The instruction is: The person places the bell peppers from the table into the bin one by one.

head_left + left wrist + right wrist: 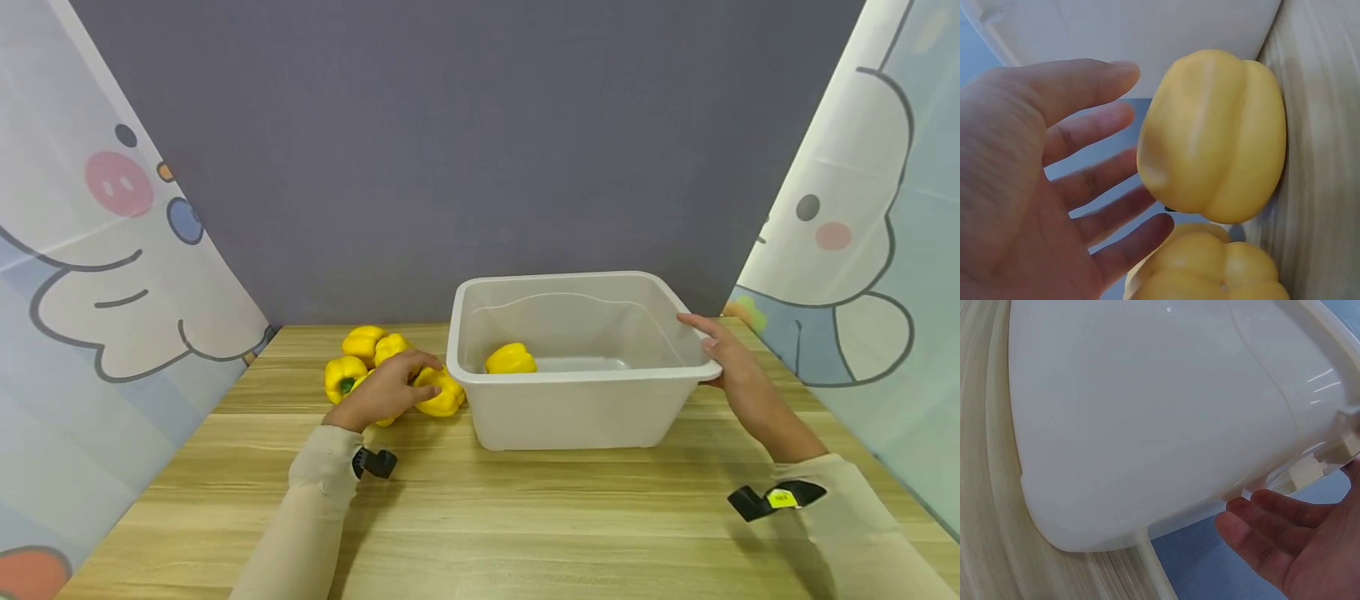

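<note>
My left hand (390,385) is spread beside a glossy yellow bell pepper (442,395), just left of the white rectangular plastic tub (577,414); my right hand (742,383) grips its right rim. One pepper (511,358) lies inside; other yellow peppers (363,342) remain outside, left.

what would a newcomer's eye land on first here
The white rectangular plastic tub stands out, just right of centre on the light wood-grain tabletop, with one bright yellow bell pepper visible inside near its left end. Next come the clustered yellow bell peppers to the tub's left, with the left hand close by them, while the right hand holds the tub's right rim.
</note>
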`<state>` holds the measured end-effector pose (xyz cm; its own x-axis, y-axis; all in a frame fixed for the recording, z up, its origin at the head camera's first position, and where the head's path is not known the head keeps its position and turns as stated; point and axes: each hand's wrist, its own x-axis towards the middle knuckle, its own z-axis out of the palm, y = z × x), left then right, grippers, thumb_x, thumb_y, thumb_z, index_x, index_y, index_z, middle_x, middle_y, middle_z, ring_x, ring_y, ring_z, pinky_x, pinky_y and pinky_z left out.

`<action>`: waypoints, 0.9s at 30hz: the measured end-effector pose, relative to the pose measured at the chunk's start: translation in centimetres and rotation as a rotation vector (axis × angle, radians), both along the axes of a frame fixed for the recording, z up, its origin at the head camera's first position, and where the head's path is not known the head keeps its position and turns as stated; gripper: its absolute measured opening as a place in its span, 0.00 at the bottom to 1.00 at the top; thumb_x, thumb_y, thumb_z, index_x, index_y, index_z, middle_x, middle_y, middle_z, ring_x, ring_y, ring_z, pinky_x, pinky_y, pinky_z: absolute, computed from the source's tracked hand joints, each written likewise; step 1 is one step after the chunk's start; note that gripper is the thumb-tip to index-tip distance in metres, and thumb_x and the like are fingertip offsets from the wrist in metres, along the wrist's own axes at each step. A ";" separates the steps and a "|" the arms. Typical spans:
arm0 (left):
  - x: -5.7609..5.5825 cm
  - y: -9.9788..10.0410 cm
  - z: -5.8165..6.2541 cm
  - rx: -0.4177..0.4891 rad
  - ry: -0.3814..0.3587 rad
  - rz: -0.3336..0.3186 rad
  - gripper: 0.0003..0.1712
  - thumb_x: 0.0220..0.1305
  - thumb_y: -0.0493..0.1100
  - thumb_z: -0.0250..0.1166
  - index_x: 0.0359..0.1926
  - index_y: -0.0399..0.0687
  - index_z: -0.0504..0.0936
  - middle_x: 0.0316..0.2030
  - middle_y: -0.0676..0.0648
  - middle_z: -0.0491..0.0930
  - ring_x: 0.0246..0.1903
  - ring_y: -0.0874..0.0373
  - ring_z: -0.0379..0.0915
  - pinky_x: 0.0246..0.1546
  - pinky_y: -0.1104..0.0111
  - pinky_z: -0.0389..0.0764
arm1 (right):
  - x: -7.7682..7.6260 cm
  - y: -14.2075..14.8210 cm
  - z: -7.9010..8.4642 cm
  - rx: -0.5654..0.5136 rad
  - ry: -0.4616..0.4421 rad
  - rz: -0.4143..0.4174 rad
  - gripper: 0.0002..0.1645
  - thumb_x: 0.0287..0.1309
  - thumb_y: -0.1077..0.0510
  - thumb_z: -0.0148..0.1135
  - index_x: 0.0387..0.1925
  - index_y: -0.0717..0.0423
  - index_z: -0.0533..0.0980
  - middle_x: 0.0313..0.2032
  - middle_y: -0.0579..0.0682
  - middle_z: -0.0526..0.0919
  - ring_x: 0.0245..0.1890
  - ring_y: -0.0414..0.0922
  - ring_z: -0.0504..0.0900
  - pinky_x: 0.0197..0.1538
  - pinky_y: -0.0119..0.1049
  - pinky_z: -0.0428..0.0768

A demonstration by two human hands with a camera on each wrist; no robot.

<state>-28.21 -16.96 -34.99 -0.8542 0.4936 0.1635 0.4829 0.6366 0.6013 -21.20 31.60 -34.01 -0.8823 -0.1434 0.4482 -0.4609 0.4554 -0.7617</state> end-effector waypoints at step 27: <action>0.2 1.6 -1.0 -0.170 0.037 0.027 0.37 0.58 0.45 0.76 0.68 0.48 0.74 0.71 0.43 0.62 0.69 0.43 0.60 0.65 0.47 0.66 | -0.3 0.1 -0.1 -0.040 -0.005 0.016 0.29 0.80 0.52 0.33 0.76 0.53 0.59 0.61 0.40 0.67 0.48 0.36 0.75 0.41 0.28 0.79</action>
<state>-28.03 -15.37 -36.02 -0.8625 0.4937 0.1110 0.4839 0.7406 0.4662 -21.46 31.68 -34.13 -0.8822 -0.1392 0.4498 -0.4642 0.4174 -0.7812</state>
